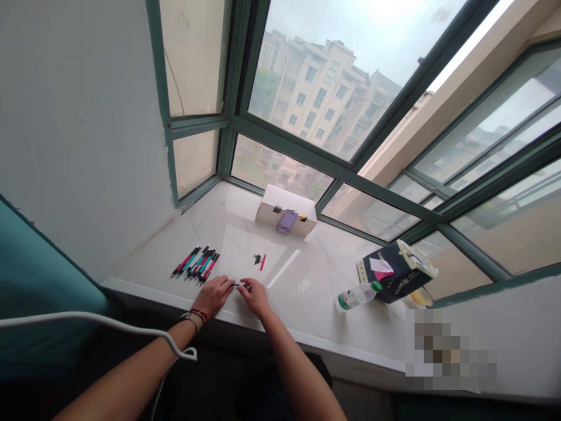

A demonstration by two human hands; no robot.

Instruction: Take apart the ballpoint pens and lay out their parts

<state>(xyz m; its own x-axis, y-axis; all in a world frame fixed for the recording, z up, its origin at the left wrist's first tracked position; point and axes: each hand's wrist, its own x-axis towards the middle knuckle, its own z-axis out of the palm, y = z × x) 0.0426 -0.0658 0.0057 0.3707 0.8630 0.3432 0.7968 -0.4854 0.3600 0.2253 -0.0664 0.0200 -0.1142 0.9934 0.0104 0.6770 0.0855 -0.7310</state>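
Note:
My left hand (215, 295), with bracelets at the wrist, and my right hand (254, 295) meet near the front edge of the white sill. Between their pinched fingertips is a small, thin, dark pen part (237, 285); its exact form is too small to make out. A row of pens (197, 263) in black, red, teal and white lies just left of and beyond my left hand. Beyond my right hand lie a red pen barrel (263, 262) and a few small black pieces (257, 258).
A white box (287, 202) stands against the window at the back of the sill (307, 310). To the right are a clear bottle (357, 296) with a green cap and a dark carton (394, 272). A white cable (87, 317) crosses at lower left, over my left forearm.

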